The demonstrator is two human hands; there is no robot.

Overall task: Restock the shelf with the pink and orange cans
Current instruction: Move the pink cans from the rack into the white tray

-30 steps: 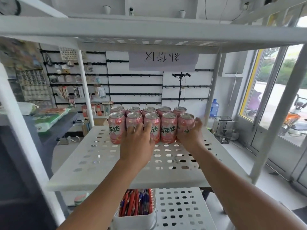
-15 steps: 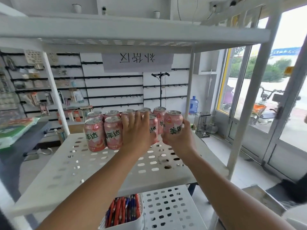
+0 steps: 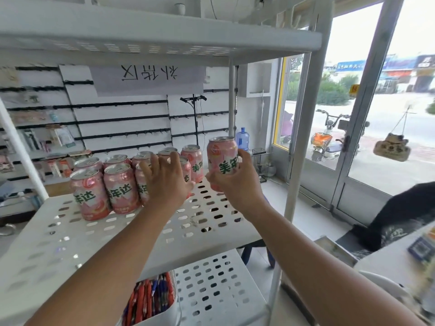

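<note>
My right hand (image 3: 235, 182) is clamped around a pink can (image 3: 222, 158), fingers wrapped behind it and thumb on the front. It is upright over the middle shelf's (image 3: 70, 243) right rear corner, and my palm hides its base. My left hand (image 3: 164, 182) has its fingers spread apart and laid flat against the other pink cans (image 3: 120, 187), which stand in two rows towards the back of that shelf. It covers most of one front can.

The middle shelf is white and punched with oval holes. Above it runs a top shelf (image 3: 141, 38) with a paper sign (image 3: 148, 78) hanging behind. Below it is a lower shelf (image 3: 211, 290) holding a white bin of pens (image 3: 150, 300), cut off at the frame's bottom. Behind the shelf is a white slat wall (image 3: 122, 123) whose hanging goods are too blurred to name. Right of the shelf are a blue water bottle (image 3: 242, 138) and a glass door (image 3: 353, 170), with a scooter (image 3: 327, 140) outside.
</note>
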